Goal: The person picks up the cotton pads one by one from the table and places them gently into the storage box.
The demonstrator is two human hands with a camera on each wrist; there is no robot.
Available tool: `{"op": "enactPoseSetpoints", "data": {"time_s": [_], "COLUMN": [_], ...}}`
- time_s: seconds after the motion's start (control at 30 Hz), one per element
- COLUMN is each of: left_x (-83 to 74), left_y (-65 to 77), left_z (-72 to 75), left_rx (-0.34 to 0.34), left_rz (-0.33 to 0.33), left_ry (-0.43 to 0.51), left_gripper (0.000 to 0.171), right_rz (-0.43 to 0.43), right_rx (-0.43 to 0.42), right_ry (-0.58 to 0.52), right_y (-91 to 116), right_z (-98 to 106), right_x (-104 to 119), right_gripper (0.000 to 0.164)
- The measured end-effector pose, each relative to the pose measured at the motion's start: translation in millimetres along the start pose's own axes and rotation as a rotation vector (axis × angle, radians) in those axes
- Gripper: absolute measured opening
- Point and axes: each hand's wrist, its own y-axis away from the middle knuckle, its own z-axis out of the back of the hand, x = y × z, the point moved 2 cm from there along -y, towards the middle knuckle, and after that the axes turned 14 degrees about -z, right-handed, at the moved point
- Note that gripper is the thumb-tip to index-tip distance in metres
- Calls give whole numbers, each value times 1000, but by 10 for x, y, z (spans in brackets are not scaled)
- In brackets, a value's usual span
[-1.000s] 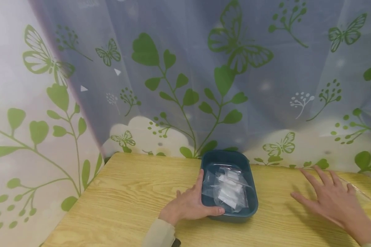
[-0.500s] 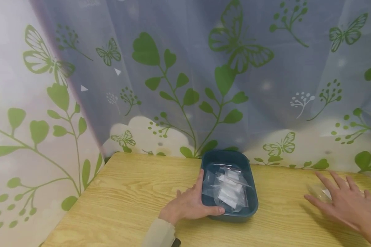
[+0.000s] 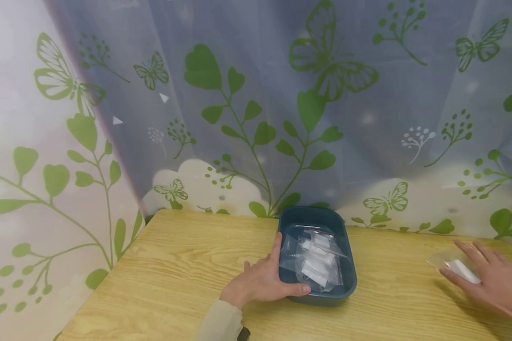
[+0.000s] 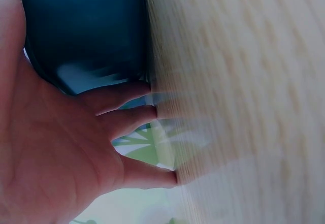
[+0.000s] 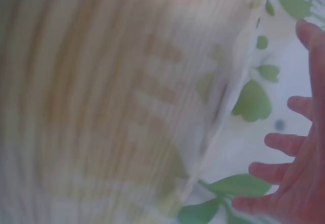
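Observation:
In the head view, a dark blue plastic box (image 3: 347, 265) stands at the table's back edge. Inside it lie several clear plastic bags (image 3: 317, 265) with white pieces in them. My left hand (image 3: 260, 284) rests against the box's near left corner, its index finger along the left side and its thumb on the near rim. The left wrist view shows that hand's fingers (image 4: 134, 120) straight and spread beside the box wall. Over at the right, my right hand (image 3: 490, 284) is spread above another clear bag (image 3: 462, 270) with a white piece, partly hidden beneath it.
A wood-grain table (image 3: 175, 265) carries everything. Behind it hangs a blue-grey curtain (image 3: 247, 151) printed with green leaves and butterflies, and a pale one (image 3: 8, 227) of the same print closes off the left side.
My right hand has drawn right and nearer. The clear bag with its white piece, mostly hidden under the hand before, shows more now and lies closer. My left hand and the box have stayed put.

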Motion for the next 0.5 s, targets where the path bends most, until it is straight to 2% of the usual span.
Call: {"op": "enactPoseSetpoints", "data": {"time_s": [0.17, 0.37, 0.5], "left_x": [-7, -15, -18], "left_y": [13, 16, 4], "left_z": [4, 2, 6], "left_rx": [-3, -3, -3], "left_rz": [-2, -3, 0], "left_ry": [-14, -24, -21], "left_gripper": [135, 134, 134], "right_rz": [52, 32, 19], "right_rx": [46, 142, 166], "right_ry": [-70, -112, -110], "right_y": [-107, -164, -182], "right_z": [-56, -91, -101], "right_x": [-160, -299, -373], "right_gripper": [94, 91, 91]}}
